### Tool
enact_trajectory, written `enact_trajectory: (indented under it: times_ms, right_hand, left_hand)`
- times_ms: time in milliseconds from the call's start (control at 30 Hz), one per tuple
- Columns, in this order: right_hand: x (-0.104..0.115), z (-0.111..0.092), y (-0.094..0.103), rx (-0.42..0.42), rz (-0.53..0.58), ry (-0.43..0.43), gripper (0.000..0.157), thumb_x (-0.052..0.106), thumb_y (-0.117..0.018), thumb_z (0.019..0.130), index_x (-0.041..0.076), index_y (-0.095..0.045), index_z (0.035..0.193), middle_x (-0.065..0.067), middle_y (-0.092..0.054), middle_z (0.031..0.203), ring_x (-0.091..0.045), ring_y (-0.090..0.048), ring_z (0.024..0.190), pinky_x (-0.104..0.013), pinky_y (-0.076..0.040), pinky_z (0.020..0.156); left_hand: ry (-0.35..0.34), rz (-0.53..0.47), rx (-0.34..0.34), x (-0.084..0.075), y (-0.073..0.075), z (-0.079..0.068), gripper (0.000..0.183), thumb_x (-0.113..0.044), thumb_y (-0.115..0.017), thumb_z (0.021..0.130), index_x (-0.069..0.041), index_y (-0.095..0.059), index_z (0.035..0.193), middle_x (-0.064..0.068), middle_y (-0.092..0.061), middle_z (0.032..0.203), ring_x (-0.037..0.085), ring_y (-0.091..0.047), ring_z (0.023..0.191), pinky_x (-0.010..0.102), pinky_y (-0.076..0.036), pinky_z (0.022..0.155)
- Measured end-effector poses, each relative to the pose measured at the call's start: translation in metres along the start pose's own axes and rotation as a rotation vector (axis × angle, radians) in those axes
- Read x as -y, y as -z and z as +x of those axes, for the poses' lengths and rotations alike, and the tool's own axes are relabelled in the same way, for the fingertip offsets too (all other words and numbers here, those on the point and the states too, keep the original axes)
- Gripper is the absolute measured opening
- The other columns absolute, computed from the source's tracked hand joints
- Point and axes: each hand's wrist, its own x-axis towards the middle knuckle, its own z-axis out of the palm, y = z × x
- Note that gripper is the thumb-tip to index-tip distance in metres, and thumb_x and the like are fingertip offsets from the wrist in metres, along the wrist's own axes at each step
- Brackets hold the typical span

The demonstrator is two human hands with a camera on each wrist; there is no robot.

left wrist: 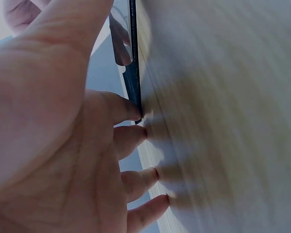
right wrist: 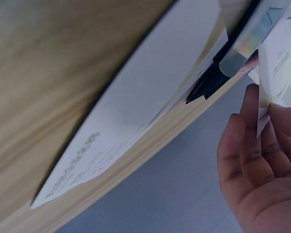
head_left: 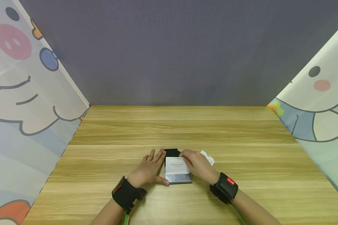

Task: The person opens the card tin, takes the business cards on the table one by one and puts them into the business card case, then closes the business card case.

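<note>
A business card case with a silver front [head_left: 178, 178] and a black lid [head_left: 171, 152] lies opened out before me. A white business card [head_left: 175, 165] printed "COMPANY LOGO" stands over the case. My right hand [head_left: 197, 164] pinches this card at its upper right corner; in the right wrist view the card [right wrist: 275, 70] is tilted up between thumb and fingers. Beside the case, my left hand [head_left: 149, 171] has its fingers extended, fingertips on the table and along the case's left edge. Its thumb rests at the case's lower left corner.
More white cards [head_left: 207, 157] lie on the wooden table [head_left: 174, 128] just beyond my right hand, and appear large in the right wrist view. A grey panel [head_left: 169, 53] rises at the table's back edge, with cartoon-printed panels [head_left: 31, 103] at the sides.
</note>
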Motion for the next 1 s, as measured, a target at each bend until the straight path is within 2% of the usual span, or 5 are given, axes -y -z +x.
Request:
enact_trajectory:
  times_ms: [233,633,833,1000]
  right_hand:
    - [-0.0013,-0.0014,-0.0022,0.058,-0.014,0.008,0.017,-0.003,-0.058,0.083,0.008,-0.066,0.093,-0.005,-0.069,0.091,-0.015,-0.063,0.087,-0.033,-0.056,0.071]
    - [-0.0028,-0.0021,-0.0018,0.124,-0.019,0.042,0.020,-0.004,-0.057,0.083,0.008,-0.066,0.095,-0.002,-0.062,0.085,-0.009,-0.056,0.074,-0.028,-0.053,0.062]
    - [-0.0051,-0.0033,-0.0029,0.188,-0.023,0.065,0.019,-0.003,-0.056,0.084,0.008,-0.067,0.097,-0.002,-0.060,0.088,-0.010,-0.055,0.077,-0.028,-0.053,0.064]
    - [-0.0056,-0.0054,-0.0046,0.227,-0.024,0.077,0.020,-0.003,-0.057,0.083,0.008,-0.068,0.096,-0.002,-0.060,0.089,-0.012,-0.056,0.083,-0.031,-0.054,0.070]
  left_hand:
    - [-0.002,0.000,-0.001,0.0002,-0.0007,-0.0004,0.109,-0.062,-0.063,0.066,0.000,-0.019,0.144,0.020,-0.017,0.151,0.045,-0.009,0.134,0.059,-0.026,0.103]
    - [0.003,0.004,0.009,-0.0015,0.0015,-0.0011,0.109,-0.062,-0.063,0.067,-0.001,-0.018,0.144,0.019,-0.016,0.152,0.045,-0.009,0.134,0.059,-0.026,0.104]
    - [-0.003,0.020,0.005,-0.0004,0.0011,-0.0004,0.109,-0.062,-0.063,0.066,0.000,-0.019,0.144,0.019,-0.017,0.151,0.045,-0.009,0.134,0.059,-0.027,0.103]
    - [-0.009,0.015,0.003,0.0003,0.0006,-0.0007,0.109,-0.062,-0.063,0.066,0.000,-0.019,0.144,0.019,-0.017,0.151,0.046,-0.009,0.134,0.059,-0.027,0.103]
